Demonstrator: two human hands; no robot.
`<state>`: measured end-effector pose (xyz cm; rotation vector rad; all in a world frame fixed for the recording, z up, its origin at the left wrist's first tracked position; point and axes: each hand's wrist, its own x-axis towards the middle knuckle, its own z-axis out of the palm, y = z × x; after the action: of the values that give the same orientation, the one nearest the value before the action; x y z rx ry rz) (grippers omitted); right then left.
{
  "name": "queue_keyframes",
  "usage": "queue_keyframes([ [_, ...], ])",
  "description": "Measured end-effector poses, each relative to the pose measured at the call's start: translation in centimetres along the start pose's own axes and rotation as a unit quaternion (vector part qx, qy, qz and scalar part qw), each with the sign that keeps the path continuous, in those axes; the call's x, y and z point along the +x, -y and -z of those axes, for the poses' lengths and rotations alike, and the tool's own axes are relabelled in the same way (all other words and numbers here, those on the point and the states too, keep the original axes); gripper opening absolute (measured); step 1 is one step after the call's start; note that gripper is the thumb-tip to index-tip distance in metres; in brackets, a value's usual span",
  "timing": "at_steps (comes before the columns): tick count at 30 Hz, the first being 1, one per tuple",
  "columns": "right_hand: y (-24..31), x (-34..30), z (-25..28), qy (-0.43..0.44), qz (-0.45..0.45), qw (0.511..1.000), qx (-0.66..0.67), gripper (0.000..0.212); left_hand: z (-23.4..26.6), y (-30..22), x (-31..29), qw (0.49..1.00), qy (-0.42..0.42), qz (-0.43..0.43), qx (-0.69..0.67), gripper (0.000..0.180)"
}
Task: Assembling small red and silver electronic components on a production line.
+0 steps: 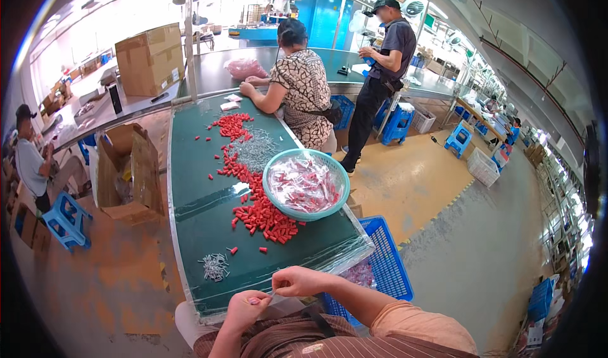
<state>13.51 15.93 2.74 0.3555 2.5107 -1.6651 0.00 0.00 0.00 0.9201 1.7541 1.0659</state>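
Hovering at the near end of the green table [197, 234], the left hand [246, 310] and right hand [296, 282] are close together with fingers curled, the right at 2 o'clock from the left. A small pale thing [271, 295] (thin, perhaps clear plastic) shows between them. The right fingertips seem to pinch it; whether the left grips it too, I cannot tell, and its long axis is too small to read.

Taking the hands as the clock's centre, a little heap of grey screws [215, 267] lies at 10 o'clock, nearer the left hand, its shafts pointing every way. Two loose red plugs [263, 249] lie at 11 and 12 o'clock, with the big red pile [259, 217] beyond at 12 and the round basket [342, 196] at 1 o'clock.
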Motion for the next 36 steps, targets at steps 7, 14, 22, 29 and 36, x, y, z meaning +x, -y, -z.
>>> queue_keyframes([
  [7,-0.2,-0.3,-0.3,-0.025,0.014,0.999,0.022,0.012,-0.4,-0.4,-0.2,0.999,-0.037,-0.020,-0.019,0.012],
  [14,0.3,-0.3,-0.8,-0.028,0.016,0.999,0.013,0.012,-0.4,1.0,-0.5,0.998,-0.027,-0.020,-0.052,0.012],
  [22,0.6,-0.3,-1.7,-0.352,0.103,0.923,-0.117,0.014,-1.2,1.2,0.7,0.987,-0.117,0.004,-0.113,0.010],
  [29,-0.1,0.1,-2.8,-0.212,0.000,0.976,0.057,0.018,-2.6,-0.2,0.8,0.980,-0.168,-0.068,-0.087,0.007],
  [36,-0.3,0.0,-3.8,-0.200,-0.044,0.975,0.083,0.015,-3.0,0.4,-0.1,0.983,-0.152,-0.067,-0.083,0.006],
])
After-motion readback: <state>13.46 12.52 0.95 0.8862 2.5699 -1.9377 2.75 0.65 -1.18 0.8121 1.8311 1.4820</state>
